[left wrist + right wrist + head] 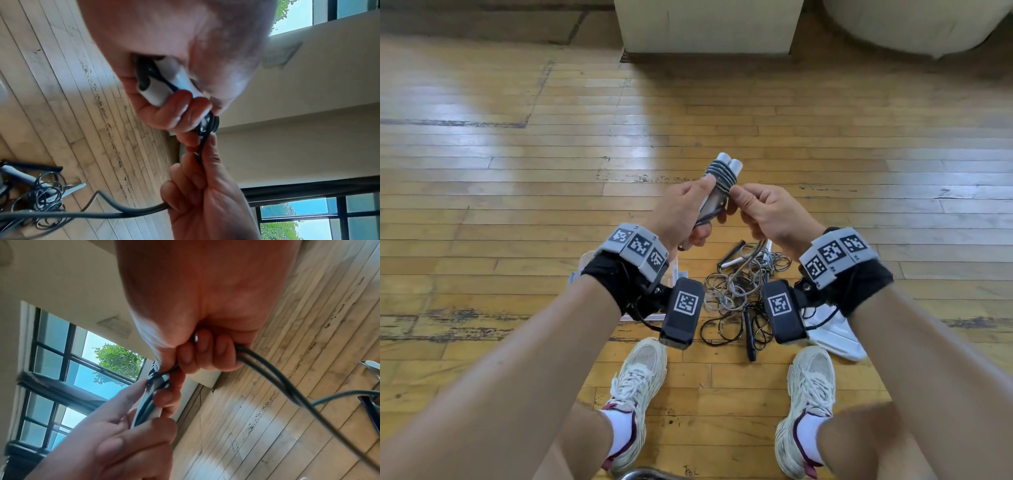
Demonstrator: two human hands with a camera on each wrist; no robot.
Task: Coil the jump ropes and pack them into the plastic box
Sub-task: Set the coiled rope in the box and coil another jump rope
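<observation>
Jump rope handles point up-forward (left hand gripping), seemingly parallel.

Floor of narrow, glossy, honey-coloured wood boards, scuffed with dark worn streaks and patches; broad pale reflections of light lie across it. At the far edge stands a cream rectangular block, and to its right a rounded cream cushion, both resting on the floor. The wrist views show a cream wall with a small vent grille, and dark-framed, multi-pane windows giving onto blue sky and green foliage.
</observation>
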